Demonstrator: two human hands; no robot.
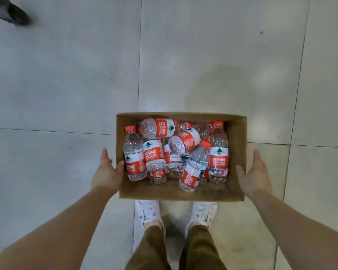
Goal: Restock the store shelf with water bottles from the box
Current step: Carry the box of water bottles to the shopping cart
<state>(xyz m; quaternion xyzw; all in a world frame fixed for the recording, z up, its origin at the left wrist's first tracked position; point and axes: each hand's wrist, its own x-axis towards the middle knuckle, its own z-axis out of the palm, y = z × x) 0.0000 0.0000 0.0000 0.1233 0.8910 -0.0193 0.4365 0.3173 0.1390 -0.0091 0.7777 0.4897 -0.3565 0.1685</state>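
Note:
An open cardboard box (237, 133) sits low in front of me, above my shoes. Several clear water bottles (218, 156) with red caps and red-and-white labels lie jumbled inside it. My left hand (105, 172) presses flat against the box's left wall, thumb at the rim. My right hand (255, 172) lies flat along the right wall, fingers straight and thumb near the rim. No shelf is in view.
Pale floor tiles (66, 75) spread all around. My white shoes (148, 213) stand just behind the box, which covers their toes. Another person's dark shoe (10, 12) shows at the top left corner.

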